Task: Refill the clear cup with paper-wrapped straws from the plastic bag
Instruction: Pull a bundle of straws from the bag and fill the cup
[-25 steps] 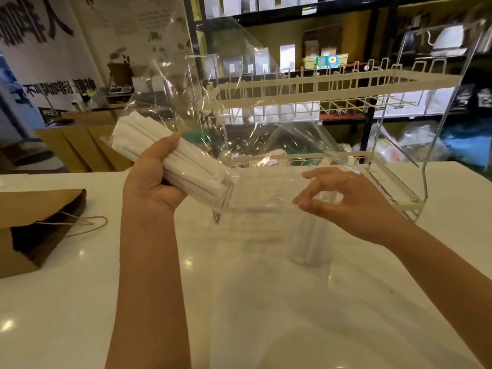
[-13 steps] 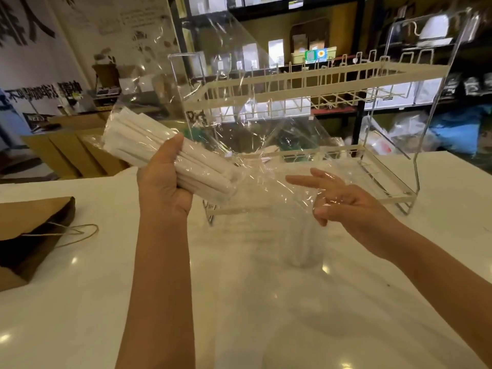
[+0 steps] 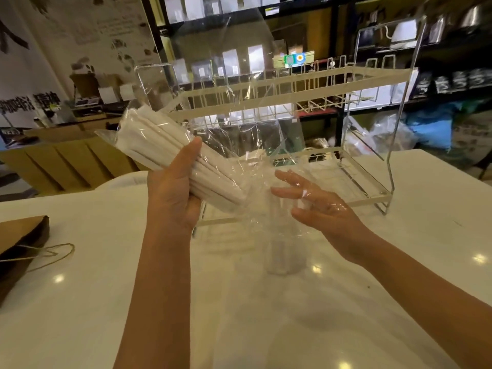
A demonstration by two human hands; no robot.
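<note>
Head view: shop room with dark stocked shelves across the top of the frame; white table (image 3: 80, 302) filling the lower half; wire rack (image 3: 292, 86) standing behind the hands, right of centre; brown paper bag (image 3: 18, 249) lying at the left edge.

Left hand (image 3: 173, 193) left of centre, clamped around the bundle of paper-wrapped straws (image 3: 165, 145) through the plastic bag (image 3: 239, 102); bundle tilted, far end up toward the upper left, near end down toward centre. Right hand (image 3: 319, 206) right of centre, fingers spread apart and gripping nothing, seemingly behind or inside the loose film of the bag mouth; hard to tell which. Clear cup (image 3: 285, 251) upright on the table just below both hands, seen through the film, seemingly a few straws inside.

Step judged: opening the bag to get straws out; nothing from the bundle yet in the cup. Next move likely calling for finding the bag opening, pinching the near straw ends, and sliding them out over the cup.

Straws white, slim, tightly packed; bag clear, crinkled, glossy.
</note>
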